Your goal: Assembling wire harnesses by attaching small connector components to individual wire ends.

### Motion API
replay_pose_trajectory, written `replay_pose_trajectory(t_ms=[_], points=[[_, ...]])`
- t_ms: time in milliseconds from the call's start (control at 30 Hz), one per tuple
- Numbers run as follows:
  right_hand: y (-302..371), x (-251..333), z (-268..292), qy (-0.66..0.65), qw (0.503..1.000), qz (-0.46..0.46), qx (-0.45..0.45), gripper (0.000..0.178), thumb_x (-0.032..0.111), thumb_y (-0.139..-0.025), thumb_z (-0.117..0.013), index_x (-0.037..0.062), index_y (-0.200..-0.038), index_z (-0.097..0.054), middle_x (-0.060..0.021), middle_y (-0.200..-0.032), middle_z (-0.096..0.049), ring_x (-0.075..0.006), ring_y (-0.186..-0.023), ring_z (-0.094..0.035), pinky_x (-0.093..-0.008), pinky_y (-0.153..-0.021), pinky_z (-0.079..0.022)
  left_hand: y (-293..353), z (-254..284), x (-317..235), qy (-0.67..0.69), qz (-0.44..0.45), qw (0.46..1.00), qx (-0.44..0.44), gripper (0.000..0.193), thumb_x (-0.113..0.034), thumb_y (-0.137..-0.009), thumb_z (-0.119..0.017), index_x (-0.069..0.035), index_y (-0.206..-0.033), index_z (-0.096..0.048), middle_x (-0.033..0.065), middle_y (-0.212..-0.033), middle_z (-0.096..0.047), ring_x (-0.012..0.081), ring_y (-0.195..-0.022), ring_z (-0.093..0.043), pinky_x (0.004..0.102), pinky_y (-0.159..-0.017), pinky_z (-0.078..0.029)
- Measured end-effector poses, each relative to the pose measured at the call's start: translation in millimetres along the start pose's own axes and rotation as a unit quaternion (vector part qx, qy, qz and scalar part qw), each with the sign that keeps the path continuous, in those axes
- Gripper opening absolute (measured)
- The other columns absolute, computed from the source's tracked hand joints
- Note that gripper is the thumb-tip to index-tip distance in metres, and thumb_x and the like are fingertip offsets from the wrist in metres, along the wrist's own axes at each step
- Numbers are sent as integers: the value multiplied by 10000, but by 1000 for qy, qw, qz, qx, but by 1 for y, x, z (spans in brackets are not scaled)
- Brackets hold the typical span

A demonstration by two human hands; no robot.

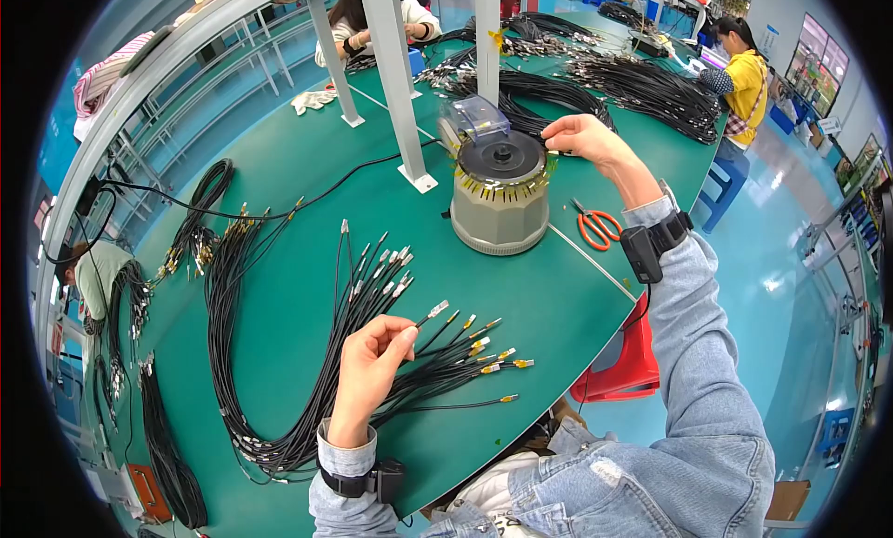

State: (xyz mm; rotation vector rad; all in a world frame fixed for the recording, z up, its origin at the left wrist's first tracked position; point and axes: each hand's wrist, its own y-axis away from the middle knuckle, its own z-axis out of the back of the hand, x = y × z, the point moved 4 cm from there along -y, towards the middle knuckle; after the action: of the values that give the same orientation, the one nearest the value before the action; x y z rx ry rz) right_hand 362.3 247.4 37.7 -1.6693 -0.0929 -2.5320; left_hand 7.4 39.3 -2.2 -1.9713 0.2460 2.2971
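Note:
My left hand (372, 361) is closed, thumb and forefinger pinching a thin black cable whose silvery connector (438, 309) points up and away. Under and beyond it lies a curved bundle of black cables (223, 343), some ends carrying yellow tape. My right hand (584, 146) is at the right rim of a round tape dispenser (500, 224), fingertips pressed together; whatever they pinch is too small to make out. Short yellowish tape strips (502, 193) stick out around the dispenser below its black top disc (502, 157).
Orange-handled scissors (598, 229) lie right of the dispenser on the green table (307, 185). Grey metal posts (395, 82) rise behind it. More cable bundles (651, 92) lie at the back, another (167, 445) at left. A red stool (628, 361) stands by the edge. Other people work nearby.

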Motion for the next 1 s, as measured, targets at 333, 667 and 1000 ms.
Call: replay_pose_trajectory(t_ms=[333,667,1000], points=[[-2,21,3,101,995,3,-10,309,178,-766,-671,3,-1017,-624,-70,-941,-637,-139,-891,-577,-266,-815,-428,0,3,-1,1,-6,1000,-9,132,-116,-865,-596,14,-884,-604,-6,-661,-574,42,-603,-520,180,-546,-392],[-13,10,-4,80,992,-40,85,317,158,-775,-654,-12,-1038,-612,-68,-918,-640,-136,-875,-579,-267,-814,-433,-1,2,2,12,-14,1000,-3,132,-113,-865,-595,17,-888,-604,-4,-671,-577,43,-612,-522,182,-549,-393],[-13,25,-8,8,999,36,25,269,85,-774,-634,-24,-1018,-604,-59,-879,-635,-118,-833,-576,-246,-786,-433,2,6,-2,11,-7,1000,-12,140,-119,-862,-600,17,-896,-602,-4,-676,-576,44,-617,-521,183,-553,-394]])
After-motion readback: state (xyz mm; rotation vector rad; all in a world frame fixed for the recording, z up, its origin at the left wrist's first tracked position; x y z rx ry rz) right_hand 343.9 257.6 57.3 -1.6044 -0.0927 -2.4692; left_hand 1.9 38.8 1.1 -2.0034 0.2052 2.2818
